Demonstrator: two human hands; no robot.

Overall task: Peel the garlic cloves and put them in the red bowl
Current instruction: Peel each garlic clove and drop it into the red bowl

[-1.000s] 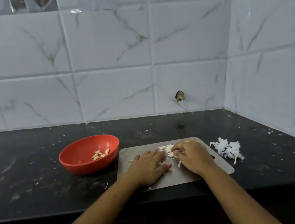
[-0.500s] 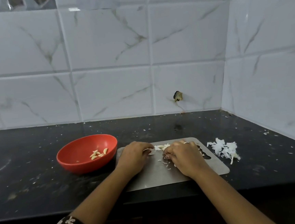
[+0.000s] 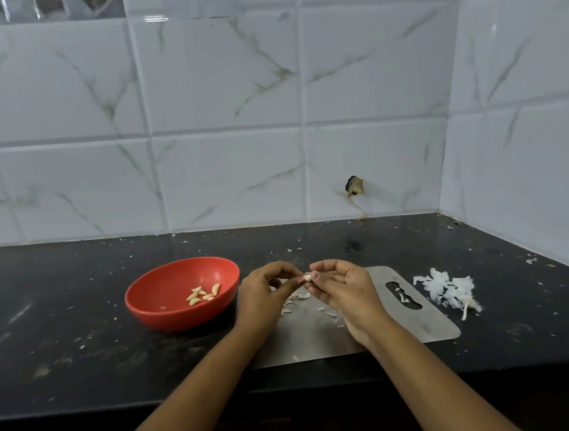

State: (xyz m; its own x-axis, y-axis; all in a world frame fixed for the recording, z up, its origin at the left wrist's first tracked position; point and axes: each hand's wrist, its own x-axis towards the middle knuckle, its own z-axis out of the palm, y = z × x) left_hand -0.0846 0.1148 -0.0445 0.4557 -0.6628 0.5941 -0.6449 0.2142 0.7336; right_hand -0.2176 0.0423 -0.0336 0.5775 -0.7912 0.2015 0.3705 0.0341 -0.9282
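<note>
The red bowl (image 3: 165, 287) sits at centre left of the frame on the dark counter (image 3: 63, 337), just beside the left edge of the steel board (image 3: 423, 327). I judge it is parked there so a finished clove has only a short trip. Several peeled cloves (image 3: 203, 294) lie in its bottom.

Next, the left hand (image 3: 266, 296) is raised over the board's far left part, its fingers curled and its fingertips pinching one end of the garlic clove (image 3: 306, 278). The clove hangs between the 2 hands, above the board, so I reckon falling skin lands on steel and not in the bowl. The right hand (image 3: 344, 289) pinches the other end, its remaining fingers loosely curled. How much skin is left on the clove I cannot tell.

Further right comes the board's handle slot (image 3: 403, 295), then a pile of skins (image 3: 447, 288) on the counter, well apart from the bowl.

For room, the counter behind the bowl and board runs back to the tiled wall (image 3: 372, 139) with only flecks on it. The board's near edge lies close to the counter's front edge, so I would carry the clove sideways to the left, over the bowl's rim.
</note>
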